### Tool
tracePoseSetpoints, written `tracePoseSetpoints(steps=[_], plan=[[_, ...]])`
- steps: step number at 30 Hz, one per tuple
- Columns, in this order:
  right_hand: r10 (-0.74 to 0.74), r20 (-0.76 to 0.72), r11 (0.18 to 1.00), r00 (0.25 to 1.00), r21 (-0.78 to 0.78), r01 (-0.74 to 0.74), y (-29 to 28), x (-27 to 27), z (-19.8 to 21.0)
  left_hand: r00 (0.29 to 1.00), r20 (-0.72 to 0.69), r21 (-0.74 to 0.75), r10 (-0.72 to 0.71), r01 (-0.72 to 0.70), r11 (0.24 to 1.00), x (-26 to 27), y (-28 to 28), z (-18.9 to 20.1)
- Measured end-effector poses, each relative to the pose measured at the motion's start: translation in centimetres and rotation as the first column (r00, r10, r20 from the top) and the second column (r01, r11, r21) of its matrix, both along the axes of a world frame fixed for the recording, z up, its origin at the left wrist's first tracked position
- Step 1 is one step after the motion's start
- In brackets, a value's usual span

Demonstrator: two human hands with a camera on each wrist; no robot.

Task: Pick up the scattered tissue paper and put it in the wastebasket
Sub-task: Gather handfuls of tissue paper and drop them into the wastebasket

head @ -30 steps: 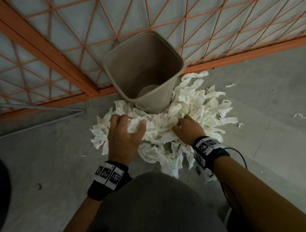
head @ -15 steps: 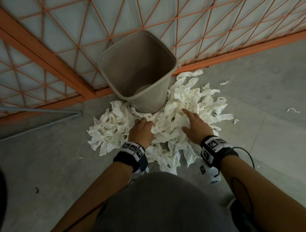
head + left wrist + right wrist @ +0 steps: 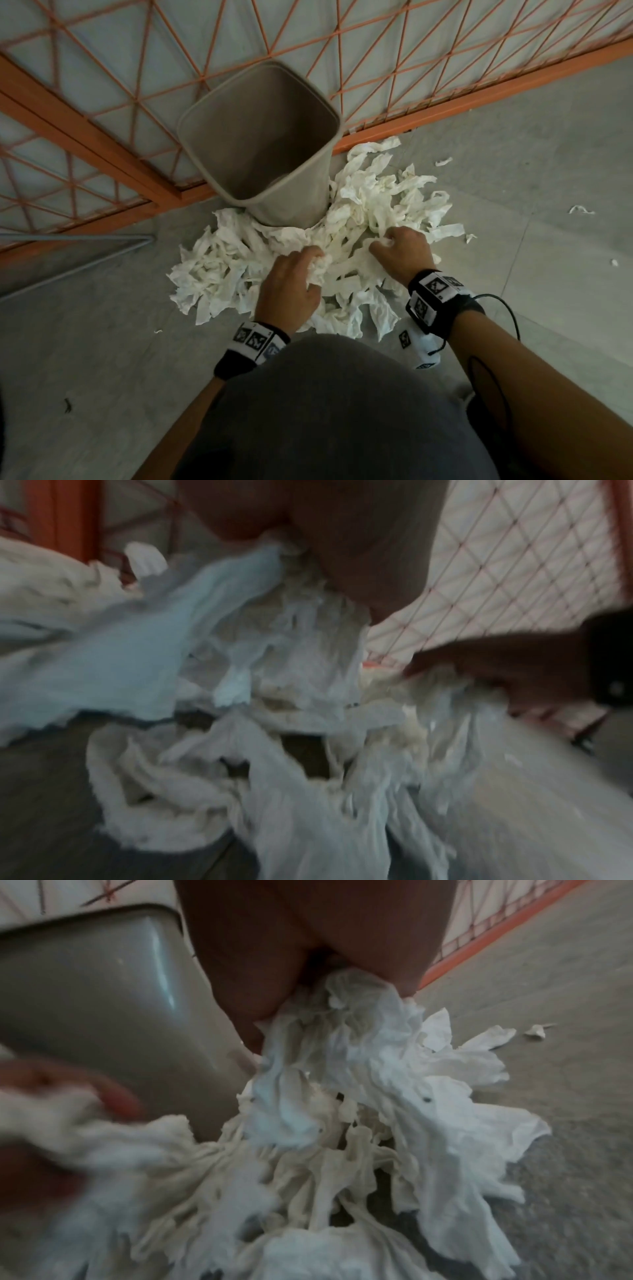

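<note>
Where hands (image 3: 342, 270) clutch: crumpled white tissue paper (image 3: 219, 270)

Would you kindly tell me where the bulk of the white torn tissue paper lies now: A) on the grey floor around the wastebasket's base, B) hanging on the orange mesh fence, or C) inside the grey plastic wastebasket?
A: the white torn tissue paper spreads over the grey floor around the grey plastic wastebasket.

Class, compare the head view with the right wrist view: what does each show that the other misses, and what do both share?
Only the head view shows the inside of the wastebasket, both wristbands and the stray scraps far off on the floor. Only the right wrist view shows, close up, the right hand pinching tissue between thumb and fingers. Both show the tissue pile, the wastebasket's outer wall and the orange fence.
</note>
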State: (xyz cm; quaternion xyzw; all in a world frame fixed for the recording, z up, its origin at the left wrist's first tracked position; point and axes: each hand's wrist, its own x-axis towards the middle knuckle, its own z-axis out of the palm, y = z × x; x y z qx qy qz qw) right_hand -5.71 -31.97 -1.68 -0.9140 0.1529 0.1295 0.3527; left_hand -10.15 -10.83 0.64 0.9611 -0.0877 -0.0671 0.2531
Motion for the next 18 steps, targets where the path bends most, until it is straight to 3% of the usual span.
tracePoseSetpoints(steps=[3, 7, 10, 14, 18], plan=[[-0.085, 0.059, 0.994, 0.995, 0.070, 0.081, -0.6, 0.0, -0.1, 0.979, -0.203, 0.192, -0.035, 0.075, 0.978, 0.3, -1.4, -3.4], [-0.096, 0.087, 0.977, 0.992, 0.199, 0.077, -0.9, -0.3, 0.1, 0.974, -0.221, 0.301, -0.056, 0.122, 0.946, 0.9, -1.3, -5.6], [-0.077, 0.074, 0.967, 0.994, 0.250, 0.056, -0.9, -0.2, 1.1, 0.990, -0.130, 0.188, -0.047, 0.071, 0.980, 1.1, -0.7, -4.3], [-0.074, 0.034, 0.962, 0.997, 0.266, 0.063, -0.5, 1.0, 4.4, 0.997, 0.069, -0.038, -0.029, 0.032, 0.999, 1.1, 0.6, 0.6], [0.073, -0.018, 0.925, 0.997, 0.374, -0.061, -0.1, 2.7, 10.1, 0.985, 0.158, -0.244, 0.061, -0.020, 0.969, 1.5, 1.9, 6.7]])
